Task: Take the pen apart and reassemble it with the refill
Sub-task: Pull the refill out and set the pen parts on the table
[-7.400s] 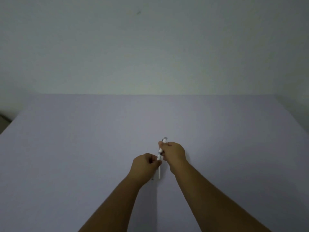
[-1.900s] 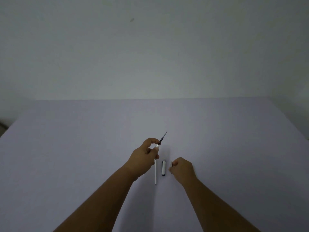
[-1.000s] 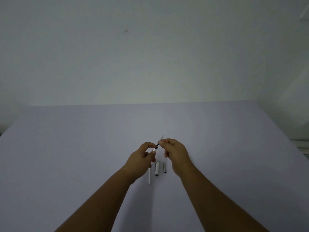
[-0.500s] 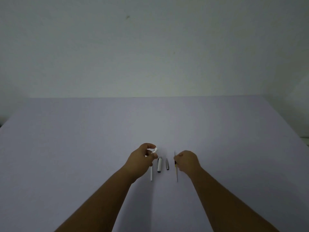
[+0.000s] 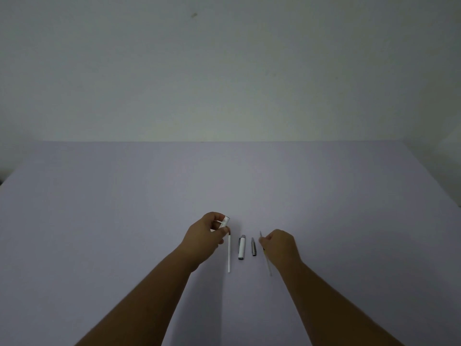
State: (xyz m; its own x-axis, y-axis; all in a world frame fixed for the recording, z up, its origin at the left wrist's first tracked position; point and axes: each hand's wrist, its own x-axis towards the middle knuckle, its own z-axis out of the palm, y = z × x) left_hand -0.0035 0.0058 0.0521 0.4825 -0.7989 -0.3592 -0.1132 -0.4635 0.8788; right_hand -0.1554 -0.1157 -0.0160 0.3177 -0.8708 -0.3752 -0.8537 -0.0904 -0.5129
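The pen lies in parts on the pale lilac table (image 5: 124, 221). My left hand (image 5: 204, 237) pinches a short white barrel piece (image 5: 225, 221) just above the table. Below it lies a thin white refill (image 5: 229, 255), pointing toward me. To its right rest a white cap (image 5: 241, 247) and a small dark tip piece (image 5: 253, 247). My right hand (image 5: 279, 245) is closed on a thin old refill (image 5: 268, 264), which lies low against the table at the right end of the row.
A plain pale wall (image 5: 224, 71) rises behind the table's far edge. The table's left and right edges angle in at the sides of the view.
My right hand pulled the thin refill out of the piece in my left hand and carried it down to the right of the row. My left hand keeps the white barrel piece.
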